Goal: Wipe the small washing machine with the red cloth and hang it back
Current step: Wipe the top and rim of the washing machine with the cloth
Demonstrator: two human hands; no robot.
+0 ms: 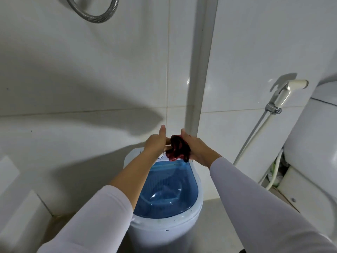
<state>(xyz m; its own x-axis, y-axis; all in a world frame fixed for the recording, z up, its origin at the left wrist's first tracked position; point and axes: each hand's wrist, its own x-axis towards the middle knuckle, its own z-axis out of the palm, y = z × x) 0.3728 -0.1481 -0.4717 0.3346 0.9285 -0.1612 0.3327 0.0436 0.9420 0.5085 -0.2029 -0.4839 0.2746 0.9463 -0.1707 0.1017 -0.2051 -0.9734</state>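
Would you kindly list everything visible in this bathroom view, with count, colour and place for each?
washing machine: one, white with a blue see-through lid, on the floor at centre, against the wall
red cloth: one, dark red, bunched up between both hands above the machine's rear edge
shower hose: one, metal, looping at top left
pipe: one, white, vertical on the wall, right of centre
bidet sprayer: one, white and chrome, wall-mounted at right with its hose hanging down
toilet: one, white, far right edge
sleeves: two, white
left hand: gripping the cloth, thumb up
right hand: gripping the cloth
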